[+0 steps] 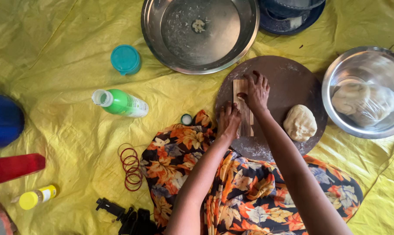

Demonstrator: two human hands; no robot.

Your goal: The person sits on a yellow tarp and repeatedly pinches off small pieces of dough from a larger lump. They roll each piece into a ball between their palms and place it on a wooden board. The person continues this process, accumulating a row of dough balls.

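Your left hand (228, 119) and right hand (257, 91) pressed flat, fingers open, on the ridged board (244, 114); pushing unevenly could have slid it off the round board (288, 78).

Yellow sheet (66, 65), orange-flowered dark cloth (249, 196), green bottle (120, 103), teal lid (125, 59), red bangles (130, 167).

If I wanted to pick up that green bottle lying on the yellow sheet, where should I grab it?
Probably around the middle of its green body, from above. The bottle lies on its side on the sheet, open neck pointing left, so its round flanks are free for fingers to close across. Nothing touches it, though its cap is off, so keeping it level seems wise. Both hands are busy at the ridged board.
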